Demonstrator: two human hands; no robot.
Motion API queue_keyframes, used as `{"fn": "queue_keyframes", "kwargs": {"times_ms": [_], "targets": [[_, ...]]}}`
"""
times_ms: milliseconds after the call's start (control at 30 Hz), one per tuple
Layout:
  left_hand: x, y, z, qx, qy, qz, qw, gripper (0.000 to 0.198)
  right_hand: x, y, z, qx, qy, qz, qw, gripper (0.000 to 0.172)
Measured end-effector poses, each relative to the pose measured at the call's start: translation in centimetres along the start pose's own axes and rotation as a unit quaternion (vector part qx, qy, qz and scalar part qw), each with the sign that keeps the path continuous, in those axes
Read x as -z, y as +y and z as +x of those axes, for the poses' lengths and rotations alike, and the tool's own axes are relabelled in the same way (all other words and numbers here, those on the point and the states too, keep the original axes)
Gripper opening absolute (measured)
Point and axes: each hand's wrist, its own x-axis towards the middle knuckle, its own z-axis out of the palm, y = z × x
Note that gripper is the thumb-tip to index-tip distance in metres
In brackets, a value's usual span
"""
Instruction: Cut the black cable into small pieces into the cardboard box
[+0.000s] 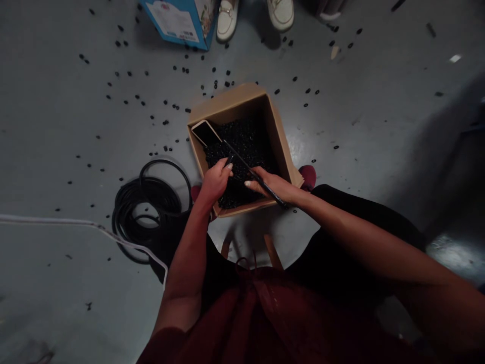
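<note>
A cardboard box (278,136) stands open between my feet, and a heap of small black pieces (246,139) fills much of it. Above the heap, the fingers of my left hand (216,179) pinch a short dark tube-like piece (229,160). My right hand (271,183), closed, grips a long, thin dark tool (239,157) that slants across the box; its exact kind is hard to make out in the dim light. The tool's far end reaches up and left past the left fingertips. A dark, pale-edged flat object like a phone (206,133) leans in the box's far-left corner.
A coil of black tubing (125,212) lies on the floor to the left, near a white cable (83,222). Small black pieces are scattered over the grey floor. A blue carton (174,23) and another person's pale shoes (226,20) are at the top.
</note>
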Motion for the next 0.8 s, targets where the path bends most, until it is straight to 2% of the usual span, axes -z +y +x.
{"fn": "queue_keyframes", "kwargs": {"times_ms": [200, 367, 567, 667, 800], "targets": [[0.0, 0.4, -0.1, -0.002, 0.003, 0.023, 1.000, 0.037, -0.1, 0.1, -0.1, 0.002, -0.023, -0.027, 0.999, 0.049], [0.1, 0.6, -0.2, -0.020, -0.020, 0.059, 0.998, 0.033, -0.2, 0.4, 0.0, 0.014, -0.032, -0.040, 0.999, 0.051], [0.1, 0.5, -0.2, -0.042, -0.064, 0.074, 0.994, 0.028, -0.3, 1.0, 0.2, 0.028, -0.009, -0.088, 0.996, 0.043], [0.1, 0.5, -0.2, -0.043, -0.062, 0.069, 0.995, 0.028, -0.4, 0.9, 0.2, 0.033, 0.014, -0.096, 0.995, 0.034], [-0.1, 0.4, -0.1, -0.044, -0.065, 0.080, 0.994, 0.027, -0.9, 0.9, 0.2, 0.016, 0.015, -0.108, 0.994, 0.025]]}}
